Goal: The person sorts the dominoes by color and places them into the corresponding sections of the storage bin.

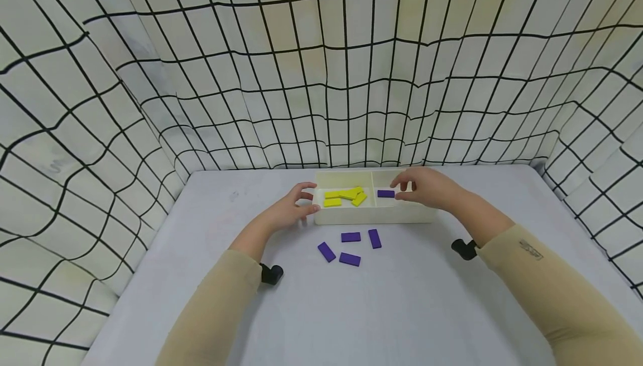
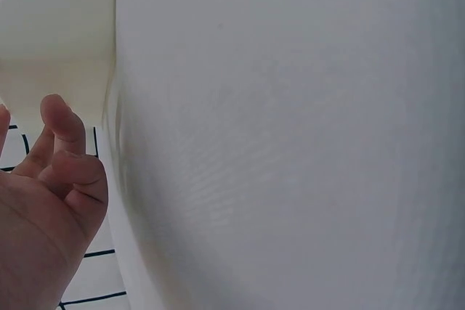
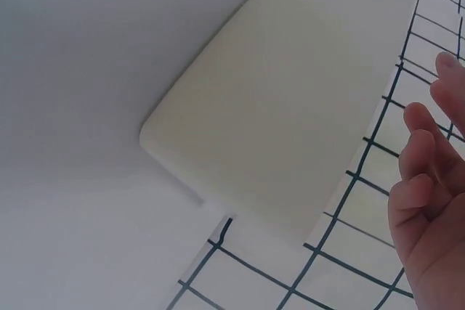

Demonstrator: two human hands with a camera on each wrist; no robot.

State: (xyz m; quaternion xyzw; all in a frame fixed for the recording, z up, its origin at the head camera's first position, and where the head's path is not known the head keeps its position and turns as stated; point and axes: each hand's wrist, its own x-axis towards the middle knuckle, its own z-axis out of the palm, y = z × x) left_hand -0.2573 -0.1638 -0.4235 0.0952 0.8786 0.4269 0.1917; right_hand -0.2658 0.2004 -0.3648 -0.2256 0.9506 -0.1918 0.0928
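Note:
A cream two-compartment box (image 1: 402,215) stands on the white table. Several yellow blocks (image 1: 341,193) lie in its left compartment. My left hand (image 1: 288,207) is at the box's left end, its thumb at the front corner and its fingers loosely bent along that side. Over the right compartment, my right hand (image 1: 427,187) has its thumb and forefinger apart beside the right end of a purple block (image 1: 385,193); contact there is hard to tell. More purple blocks (image 1: 350,237) lie in front of the box. Both wrist views show loosely bent fingers against the box's outside.
Black-lined netting (image 1: 326,76) over pale walls closes in the back and both sides. The white tabletop (image 1: 377,310) stretches toward me below the blocks. Small black devices (image 1: 272,274) are worn at both wrists.

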